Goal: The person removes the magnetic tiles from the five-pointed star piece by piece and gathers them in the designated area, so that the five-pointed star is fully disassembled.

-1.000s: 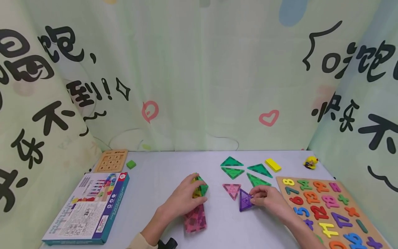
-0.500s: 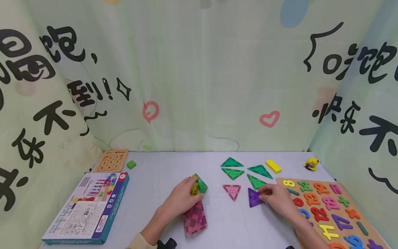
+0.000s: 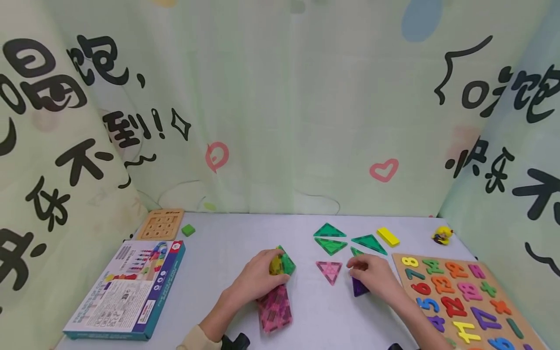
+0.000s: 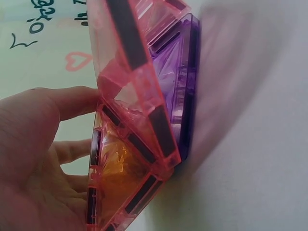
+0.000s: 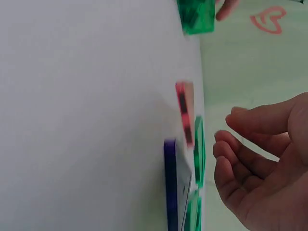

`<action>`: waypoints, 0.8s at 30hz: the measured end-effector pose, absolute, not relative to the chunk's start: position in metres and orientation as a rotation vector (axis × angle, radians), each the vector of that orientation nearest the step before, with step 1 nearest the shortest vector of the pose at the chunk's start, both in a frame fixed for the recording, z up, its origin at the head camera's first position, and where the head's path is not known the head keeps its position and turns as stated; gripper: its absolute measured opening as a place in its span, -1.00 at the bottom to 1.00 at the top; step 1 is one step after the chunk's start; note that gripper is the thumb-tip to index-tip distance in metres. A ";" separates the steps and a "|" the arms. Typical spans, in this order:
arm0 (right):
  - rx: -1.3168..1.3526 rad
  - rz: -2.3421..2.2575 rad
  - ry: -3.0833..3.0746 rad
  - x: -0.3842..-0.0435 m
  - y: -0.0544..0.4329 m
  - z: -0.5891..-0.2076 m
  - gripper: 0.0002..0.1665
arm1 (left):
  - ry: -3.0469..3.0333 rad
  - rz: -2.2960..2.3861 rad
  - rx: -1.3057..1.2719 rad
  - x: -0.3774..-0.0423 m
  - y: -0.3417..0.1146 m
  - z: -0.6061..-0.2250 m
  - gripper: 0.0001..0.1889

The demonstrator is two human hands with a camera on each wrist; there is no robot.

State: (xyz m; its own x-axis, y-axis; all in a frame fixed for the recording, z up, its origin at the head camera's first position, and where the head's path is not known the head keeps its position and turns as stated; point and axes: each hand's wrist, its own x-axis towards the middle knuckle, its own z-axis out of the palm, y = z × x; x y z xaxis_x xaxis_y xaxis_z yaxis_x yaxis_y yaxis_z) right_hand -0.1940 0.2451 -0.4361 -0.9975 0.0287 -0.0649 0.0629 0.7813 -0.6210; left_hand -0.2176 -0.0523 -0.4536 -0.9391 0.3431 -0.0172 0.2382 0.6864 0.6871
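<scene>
My left hand [image 3: 258, 277] grips a built shape of translucent magnetic tiles, with pink tiles [image 3: 275, 311] at the near end and a green tile [image 3: 287, 263] at the far end. In the left wrist view, orange and purple tiles [image 4: 190, 91] also belong to it. My right hand [image 3: 374, 274] hovers over a purple triangle tile [image 3: 359, 288] lying on the table. Its fingers are loosely curved with nothing between them, as the right wrist view confirms. A pink triangle tile [image 3: 329, 271] lies left of that hand. Green triangle tiles [image 3: 331, 245] lie behind.
On the right lies a wooden number board [image 3: 459, 291]. A yellow block [image 3: 388, 237] and a small yellow toy figure [image 3: 442, 235] sit at the back. At left are a flat box [image 3: 122, 287], a wooden board [image 3: 161, 224] and a green block [image 3: 188, 230].
My right hand carried the purple triangle tile rightward, away from the pink triangle, and then let it go on the table. The left hand keeps its grip on the tile shape.
</scene>
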 end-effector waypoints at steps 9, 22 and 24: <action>-0.294 -1.235 2.797 -0.216 0.153 -0.444 -0.66 | 2.746 1.100 0.526 -0.217 -0.051 -0.452 -0.29; -0.164 -1.472 2.568 -0.233 0.133 -0.450 -0.64 | 2.741 1.104 0.489 -0.210 -0.055 -0.452 -0.21; -0.136 -1.547 2.513 -0.236 0.134 -0.448 -0.65 | 2.744 1.099 0.486 -0.209 -0.055 -0.453 -0.20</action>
State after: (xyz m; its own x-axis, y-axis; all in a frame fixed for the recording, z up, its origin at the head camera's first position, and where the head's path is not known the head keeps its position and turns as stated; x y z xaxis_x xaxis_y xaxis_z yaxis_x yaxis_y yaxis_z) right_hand -0.2356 0.1338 -0.4484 -0.9782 -0.1755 -0.1109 0.0199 0.4523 -0.8917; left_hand -0.2093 -0.0552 -0.4528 -0.9370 0.3489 -0.0147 0.2423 0.6799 0.6922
